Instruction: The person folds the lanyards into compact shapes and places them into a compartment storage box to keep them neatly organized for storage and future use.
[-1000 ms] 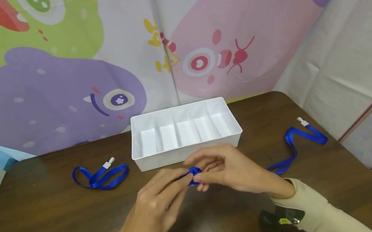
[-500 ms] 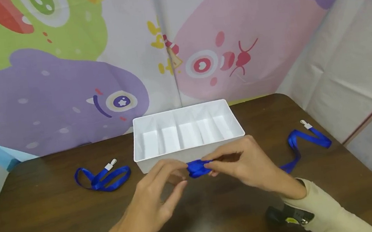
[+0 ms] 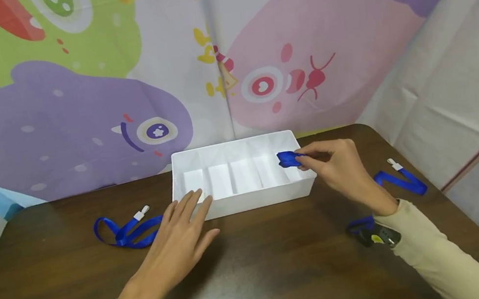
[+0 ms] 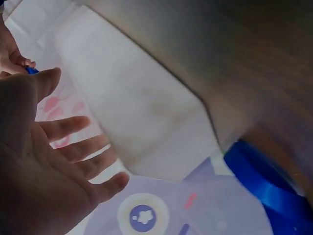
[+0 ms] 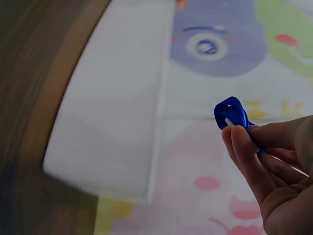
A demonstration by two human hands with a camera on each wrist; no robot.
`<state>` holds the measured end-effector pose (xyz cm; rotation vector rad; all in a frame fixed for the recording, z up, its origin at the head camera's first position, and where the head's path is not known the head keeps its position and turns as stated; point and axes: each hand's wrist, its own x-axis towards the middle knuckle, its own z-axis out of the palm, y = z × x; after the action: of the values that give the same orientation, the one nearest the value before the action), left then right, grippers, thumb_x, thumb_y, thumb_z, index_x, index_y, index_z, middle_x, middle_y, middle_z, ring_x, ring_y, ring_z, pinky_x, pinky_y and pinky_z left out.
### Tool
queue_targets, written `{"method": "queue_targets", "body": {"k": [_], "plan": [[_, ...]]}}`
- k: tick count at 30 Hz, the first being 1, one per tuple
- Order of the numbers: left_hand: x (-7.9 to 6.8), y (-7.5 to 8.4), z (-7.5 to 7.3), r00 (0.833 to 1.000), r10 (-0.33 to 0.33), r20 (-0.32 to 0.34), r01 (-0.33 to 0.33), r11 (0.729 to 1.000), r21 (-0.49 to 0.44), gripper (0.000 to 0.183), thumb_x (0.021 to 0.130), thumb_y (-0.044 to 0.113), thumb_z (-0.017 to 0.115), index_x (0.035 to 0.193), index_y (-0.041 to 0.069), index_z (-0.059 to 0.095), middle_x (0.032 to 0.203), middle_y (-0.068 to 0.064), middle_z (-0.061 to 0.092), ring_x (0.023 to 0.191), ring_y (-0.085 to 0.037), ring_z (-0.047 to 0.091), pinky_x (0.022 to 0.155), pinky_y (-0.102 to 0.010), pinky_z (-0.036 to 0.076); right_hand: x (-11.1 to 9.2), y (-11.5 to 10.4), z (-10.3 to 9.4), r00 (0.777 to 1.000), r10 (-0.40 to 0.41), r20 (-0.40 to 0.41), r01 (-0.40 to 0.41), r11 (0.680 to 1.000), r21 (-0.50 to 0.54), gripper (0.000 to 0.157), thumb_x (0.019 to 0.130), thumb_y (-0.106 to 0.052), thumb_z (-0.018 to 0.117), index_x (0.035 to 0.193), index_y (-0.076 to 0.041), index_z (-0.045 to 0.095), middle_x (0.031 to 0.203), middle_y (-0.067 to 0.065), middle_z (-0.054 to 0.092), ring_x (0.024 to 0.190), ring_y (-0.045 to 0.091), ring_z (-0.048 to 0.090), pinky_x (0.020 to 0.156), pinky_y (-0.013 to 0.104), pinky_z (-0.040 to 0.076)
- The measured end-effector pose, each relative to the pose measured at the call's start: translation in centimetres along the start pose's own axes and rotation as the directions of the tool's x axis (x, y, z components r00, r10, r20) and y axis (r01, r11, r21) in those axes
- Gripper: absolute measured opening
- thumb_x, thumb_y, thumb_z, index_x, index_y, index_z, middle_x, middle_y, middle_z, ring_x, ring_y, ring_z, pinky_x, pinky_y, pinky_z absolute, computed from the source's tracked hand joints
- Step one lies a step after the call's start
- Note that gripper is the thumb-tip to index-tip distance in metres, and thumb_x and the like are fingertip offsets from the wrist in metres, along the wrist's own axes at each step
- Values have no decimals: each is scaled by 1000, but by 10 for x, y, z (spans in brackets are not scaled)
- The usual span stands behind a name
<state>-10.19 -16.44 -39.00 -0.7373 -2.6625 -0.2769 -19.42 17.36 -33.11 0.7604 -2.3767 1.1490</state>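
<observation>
Left hand: lower left of centre (image 3: 168, 249); fingers straight and spread, holding nothing; fingertips at the white box's (image 3: 245, 202) front left edge, contact unclear
Left lanyard: blue with white clip (image 3: 132, 238), looped on the brown table (image 3: 254, 281), left of the frame
Right lanyard: blue with white clip (image 3: 405, 182), right of the frame; partly behind the right arm
Right hand: right of centre (image 3: 337, 168); pinches the folded blue ribbon (image 3: 288, 159)
Folded blue ribbon: above the box's rightmost compartment
White box: centre; five compartments in a row
Backdrop: cartoon-printed sheet (image 3: 336, 25), across the top
</observation>
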Motion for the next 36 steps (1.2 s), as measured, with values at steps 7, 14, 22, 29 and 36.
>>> {"method": "queue_targets", "body": {"k": [7, 14, 22, 29, 36], "plan": [[-6, -7, 12, 999, 16, 43, -16, 1000, 17, 77, 91, 40, 72, 150, 1, 39, 150, -21, 43, 142, -38, 36, 115, -62, 20, 13, 33, 13, 989, -55, 140, 81, 979, -187, 12, 86, 2, 74, 98, 3, 76, 83, 11, 74, 57, 14, 52, 47, 20, 37], [-4, -7, 11, 997, 46, 58, -47, 999, 20, 83, 87, 38, 77, 151, 1, 37, 152, -20, 41, 143, -37, 35, 114, -63, 23, 20, 51, 24, 962, 37, 272, 66, 931, -360, 9, 88, -4, 74, 95, 1, 77, 84, 9, 73, 69, 18, 55, 62, 32, 46], [-7, -4, 9, 993, 19, 114, -21, 1000, 11, 84, 88, 33, 76, 153, 3, 33, 153, -20, 39, 144, -38, 33, 115, -63, 20, 30, 62, 43, 917, 19, 400, 193, 853, -485, 16, 83, -14, 82, 96, -6, 78, 82, 7, 69, 80, 24, 49, 75, 39, 41], [-9, 0, 13, 997, 29, 72, -31, 999, 18, 86, 85, 30, 80, 152, 2, 34, 154, -23, 36, 142, -40, 34, 114, -64, 21, 37, 69, 41, 869, 71, 490, 188, 869, -458, 23, 81, -20, 82, 99, -7, 78, 95, 8, 74, 99, 29, 54, 91, 50, 40], [-11, -1, 14, 997, 63, 51, -65, 997, 48, 89, 85, 29, 79, 153, 2, 31, 159, -17, 30, 144, -40, 31, 113, -65, 22, 29, 60, 21, 889, 62, 454, 133, 914, -384, 26, 87, -20, 78, 104, -1, 76, 116, 18, 69, 117, 37, 52, 103, 55, 41]]}}
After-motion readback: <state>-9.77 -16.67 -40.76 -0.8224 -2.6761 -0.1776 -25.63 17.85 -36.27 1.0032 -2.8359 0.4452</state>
